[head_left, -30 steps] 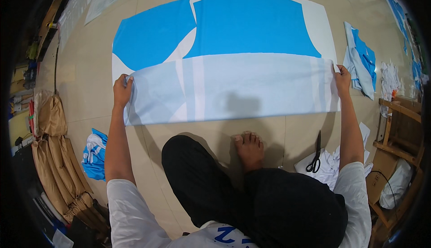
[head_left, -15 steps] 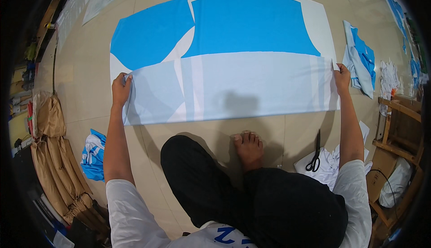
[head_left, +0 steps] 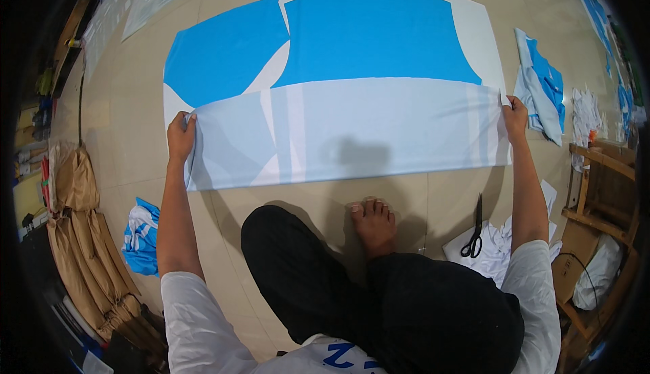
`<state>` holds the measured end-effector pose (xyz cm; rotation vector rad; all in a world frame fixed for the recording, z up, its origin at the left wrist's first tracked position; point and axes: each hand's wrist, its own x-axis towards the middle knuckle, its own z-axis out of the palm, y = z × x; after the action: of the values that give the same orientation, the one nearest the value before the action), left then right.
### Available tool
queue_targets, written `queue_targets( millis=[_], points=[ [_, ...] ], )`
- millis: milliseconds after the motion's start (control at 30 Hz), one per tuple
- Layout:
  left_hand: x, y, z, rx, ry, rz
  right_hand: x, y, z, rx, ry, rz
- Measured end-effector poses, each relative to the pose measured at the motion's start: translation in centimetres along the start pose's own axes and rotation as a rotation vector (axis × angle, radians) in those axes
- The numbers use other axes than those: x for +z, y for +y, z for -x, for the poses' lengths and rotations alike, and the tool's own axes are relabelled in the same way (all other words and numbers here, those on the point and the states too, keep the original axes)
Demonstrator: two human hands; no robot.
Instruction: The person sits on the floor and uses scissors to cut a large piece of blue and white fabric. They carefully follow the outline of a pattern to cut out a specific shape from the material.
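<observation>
A wide sheet of fabric (head_left: 365,35) lies on the floor in front of me, printed with bright blue garment-piece shapes on white. Its near part is folded over away from me, so the pale bluish reverse side (head_left: 393,123) faces up. At the left end of the folded edge, my left hand (head_left: 180,133) is closed on the fabric, thumb on top. My right hand (head_left: 516,115) pinches the other end of that edge at the right. Between the two hands the edge runs nearly straight, with small creases near the right hand.
Black scissors (head_left: 475,228) rest on white cloth scraps (head_left: 497,245) by my right forearm. A blue-and-white cloth bundle (head_left: 141,237) lies left; cut blue pieces (head_left: 545,86) lie right. Brown wrapped rolls (head_left: 88,259) line the left side, a wooden frame (head_left: 596,221) the right. My bare foot (head_left: 374,225) is near the fold.
Almost nothing differs. The whole view has shifted very slightly, and both hands keep hold of the folded edge.
</observation>
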<state>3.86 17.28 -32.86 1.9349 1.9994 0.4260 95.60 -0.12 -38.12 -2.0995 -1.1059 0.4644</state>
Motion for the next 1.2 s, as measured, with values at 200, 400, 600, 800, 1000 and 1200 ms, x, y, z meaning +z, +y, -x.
queue_targets(
  millis=[200,400,600,800,1000,1200],
  points=[
    [-0.2,-3.1,-0.7,0.199,0.101,-0.054,0.9,-0.1,0.4,0.037,-0.012,0.002],
    [2.3,-0.7,0.5,0.128,0.130,-0.105,1.1,-1.4,0.2,0.051,0.055,-0.062],
    [8.7,12.5,4.8,0.396,0.009,-0.022,0.8,-1.9,0.5,0.132,0.084,-0.115],
    [12.2,20.0,8.6,0.498,-0.188,-0.091,-0.2,-5.3,1.0,0.241,-0.044,-0.540],
    [13.8,21.3,9.2,0.489,-0.215,-0.174,0.0,-3.9,0.1,0.185,-0.022,-0.338],
    [14.2,21.2,9.3,0.494,-0.181,-0.161,1.7,-1.6,-0.5,0.092,0.107,-0.051]
  ],
)
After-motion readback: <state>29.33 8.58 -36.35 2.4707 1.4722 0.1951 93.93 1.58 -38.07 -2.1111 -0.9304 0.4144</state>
